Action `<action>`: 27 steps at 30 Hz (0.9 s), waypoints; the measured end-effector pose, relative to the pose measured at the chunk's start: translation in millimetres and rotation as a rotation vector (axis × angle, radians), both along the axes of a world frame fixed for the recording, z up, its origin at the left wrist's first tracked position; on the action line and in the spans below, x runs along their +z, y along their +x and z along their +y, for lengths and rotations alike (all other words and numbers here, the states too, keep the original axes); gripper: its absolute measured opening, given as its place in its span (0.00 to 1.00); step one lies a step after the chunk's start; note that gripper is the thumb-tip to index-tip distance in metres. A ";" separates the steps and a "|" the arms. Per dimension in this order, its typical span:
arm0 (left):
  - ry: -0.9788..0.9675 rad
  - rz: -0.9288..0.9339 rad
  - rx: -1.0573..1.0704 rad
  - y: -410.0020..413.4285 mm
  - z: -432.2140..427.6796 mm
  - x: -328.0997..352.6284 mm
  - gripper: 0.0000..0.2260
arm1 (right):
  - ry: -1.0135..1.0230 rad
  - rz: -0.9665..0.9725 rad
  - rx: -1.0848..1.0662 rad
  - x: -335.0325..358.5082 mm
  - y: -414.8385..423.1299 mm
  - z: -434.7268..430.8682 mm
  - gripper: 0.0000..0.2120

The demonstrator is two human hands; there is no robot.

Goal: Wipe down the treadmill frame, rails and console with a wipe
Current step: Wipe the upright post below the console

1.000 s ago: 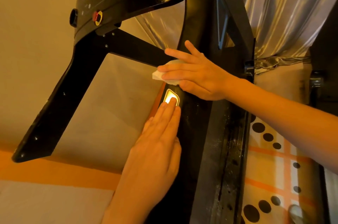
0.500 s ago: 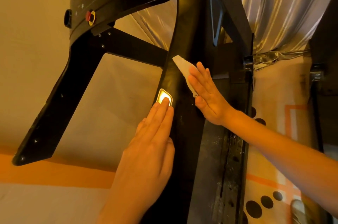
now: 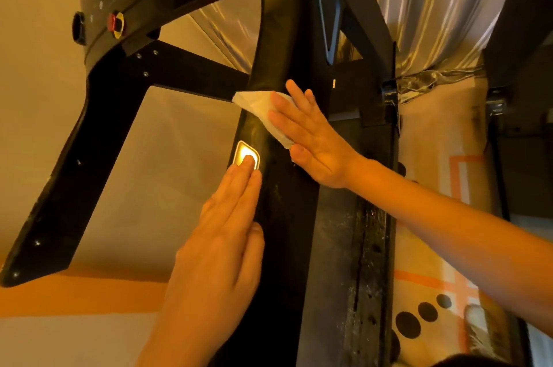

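Head cam, looks fwd & down, close on treadmill rail (image 3: 285, 37)

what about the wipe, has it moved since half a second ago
Yes: the wipe has slid left across the rail, toward the edge above the glowing sensor plate.

Dim, warm amber cast overall. Small panel light (image 3: 244, 152) blown out; faint glare on black post (image 3: 281, 46). Curtain (image 3: 434, 7) sheen bright. Edges bend, wide-angle; slight softness.
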State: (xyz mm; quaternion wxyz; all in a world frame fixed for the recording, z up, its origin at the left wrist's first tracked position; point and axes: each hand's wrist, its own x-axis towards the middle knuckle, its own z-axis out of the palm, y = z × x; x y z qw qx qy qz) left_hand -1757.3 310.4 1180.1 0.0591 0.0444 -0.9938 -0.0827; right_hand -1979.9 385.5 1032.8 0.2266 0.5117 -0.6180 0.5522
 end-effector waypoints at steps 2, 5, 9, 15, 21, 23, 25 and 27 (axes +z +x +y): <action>-0.031 0.007 0.001 0.7 1.6 -0.8 0.28 | -0.012 -0.063 -0.028 -19.4 6.1 -1.3 0.25; -0.039 -0.014 0.022 0.6 2.0 0.4 0.28 | -0.002 -0.112 -0.043 -21.3 9.8 -1.1 0.25; -0.078 -0.029 -0.002 0.9 -0.1 0.6 0.28 | 0.015 0.016 -0.017 11.1 6.8 -4.8 0.25; -0.018 -0.012 0.010 -0.7 1.3 0.9 0.28 | 0.062 -0.024 -0.042 -23.6 -0.9 6.1 0.26; -0.058 -0.017 -0.003 -0.4 -1.7 -1.1 0.28 | 0.097 0.053 -0.005 29.7 0.8 6.3 0.23; -0.052 -0.012 -0.004 -0.2 -2.6 -1.7 0.28 | 0.188 0.119 0.036 58.3 -7.1 11.1 0.21; -0.032 -0.015 -0.009 0.1 -2.6 -0.9 0.28 | 0.309 0.168 0.096 82.0 -14.9 11.8 0.20; -0.020 -0.030 -0.012 0.1 -1.8 -0.3 0.28 | 0.391 0.201 0.114 95.6 -18.8 10.6 0.22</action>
